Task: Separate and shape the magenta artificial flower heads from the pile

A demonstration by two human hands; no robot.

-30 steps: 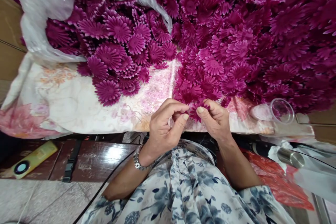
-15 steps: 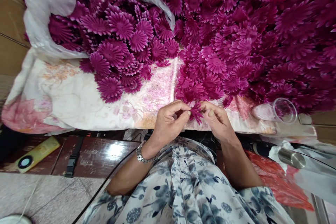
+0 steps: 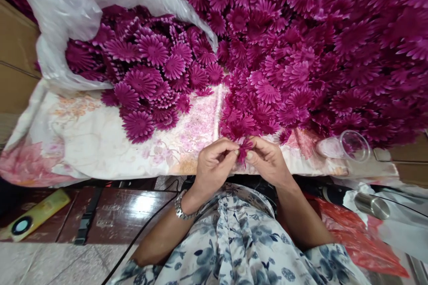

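Observation:
A small magenta artificial flower (image 3: 245, 151) is pinched between my two hands above the near edge of the cloth. My left hand (image 3: 216, 160), with a metal watch on its wrist, grips the flower's left side between thumb and fingertips. On the opposite side, the thumb and index finger of my right hand (image 3: 269, 160) close on its petals. Just beyond my fingers a big heap of magenta flower heads (image 3: 267, 91) spreads back and to the right. More flower heads (image 3: 154, 49) spill from a white plastic bag (image 3: 70, 9) at the left.
A floral cloth (image 3: 100, 142) covers the work surface. At its right lies a clear plastic cup (image 3: 355, 147) on its side. Below right are a metal cylinder (image 3: 372, 205) and a red plastic bag (image 3: 361, 240). On a brown bench (image 3: 117, 209) lies a yellow object (image 3: 40, 213).
The view has tilted slightly, so the scene sits lower. My right fingers have moved in closer to my left on the flower, which appears more bunched together.

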